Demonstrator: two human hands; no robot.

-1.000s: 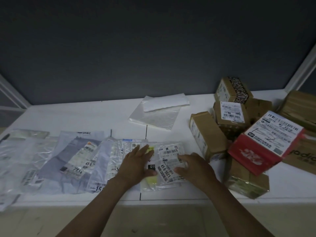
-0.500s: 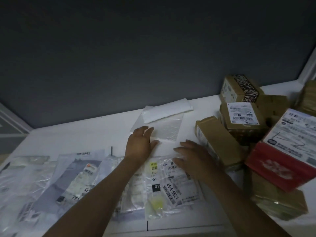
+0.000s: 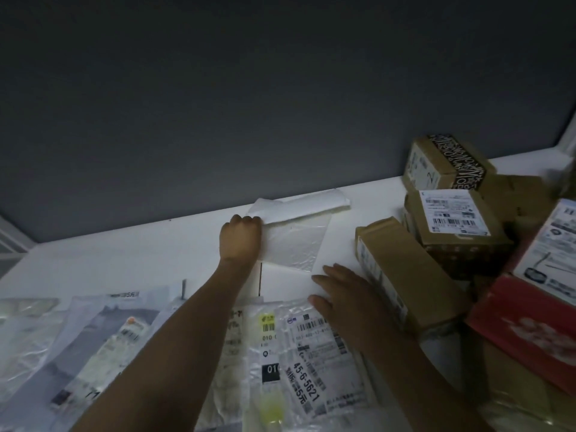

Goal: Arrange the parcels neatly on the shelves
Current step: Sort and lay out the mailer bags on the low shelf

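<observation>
White shelf [image 3: 124, 254]: cardboard boxes [image 3: 455, 219] heaped right, bagged parcels [image 3: 305, 363] flat in near row. White mailer [image 3: 296, 241] lies far centre. Left arm extended, left hand [image 3: 240, 241] curled, gripping mailer's left edge; right hand [image 3: 339, 302] flat, fingers straight, at row's far-right corner

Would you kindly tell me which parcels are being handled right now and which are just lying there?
Handled:
white mailer, gripped by the left hand.

Lying there:
labelled plastic bags in front; brown cardboard boxes; red box. The right hand is open, holding nothing.
</observation>
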